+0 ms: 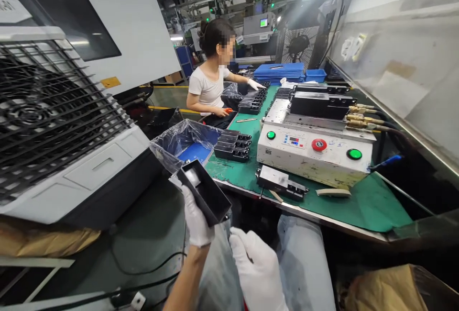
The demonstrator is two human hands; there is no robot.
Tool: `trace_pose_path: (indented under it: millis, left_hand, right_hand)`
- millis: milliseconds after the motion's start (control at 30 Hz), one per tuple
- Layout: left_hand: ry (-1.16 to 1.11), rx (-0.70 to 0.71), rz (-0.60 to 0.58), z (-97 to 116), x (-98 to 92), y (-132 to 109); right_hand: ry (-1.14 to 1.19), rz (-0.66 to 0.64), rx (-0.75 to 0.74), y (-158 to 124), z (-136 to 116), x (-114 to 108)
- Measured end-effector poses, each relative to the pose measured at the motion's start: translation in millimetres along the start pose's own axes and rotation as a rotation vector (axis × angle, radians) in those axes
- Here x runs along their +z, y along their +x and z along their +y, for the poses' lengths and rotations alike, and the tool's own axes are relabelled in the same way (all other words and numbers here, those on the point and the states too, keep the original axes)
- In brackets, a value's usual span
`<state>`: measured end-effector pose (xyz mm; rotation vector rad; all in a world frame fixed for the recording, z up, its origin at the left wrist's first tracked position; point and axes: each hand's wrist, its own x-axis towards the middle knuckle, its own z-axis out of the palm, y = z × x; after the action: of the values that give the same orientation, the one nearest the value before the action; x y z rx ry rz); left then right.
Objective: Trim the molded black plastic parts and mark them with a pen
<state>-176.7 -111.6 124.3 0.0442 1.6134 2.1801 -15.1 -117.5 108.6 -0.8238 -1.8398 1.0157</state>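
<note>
My left hand (195,220), in a white glove, is closed round a black rectangular plastic housing (206,191) and holds it tilted up in front of the table edge. My right hand (256,268), also gloved, hangs lower with its fingers loosely curled and nothing visible in it, resting near grey clear-plastic wrapping (304,258). On the green mat (376,205) lie another black housing (281,183) and a stack of several black housings (233,146).
A white control box (311,150) with green buttons and a red stop button stands on the mat, a black fixture on top. A blue bin lined with plastic (186,146) sits left. A large fan unit (53,124) fills the left side. A co-worker (211,81) handles parts further back.
</note>
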Motion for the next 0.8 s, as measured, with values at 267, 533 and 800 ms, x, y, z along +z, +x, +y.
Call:
trace_pose_path:
  millis: [267, 533, 800]
  left_hand:
    - [-0.005, 0.003, 0.160, 6, 3.2, -31]
    - [-0.098, 0.015, 0.067, -6, 0.5, -35]
    - [-0.017, -0.030, 0.037, -6, -8.9, -41]
  right_hand:
    - [-0.076, 0.068, -0.112, -12, 8, 2]
    - [-0.156, 0.001, -0.106, -8, -2, -11]
    - [-0.247, -0.026, 0.041, 1, 17, -19]
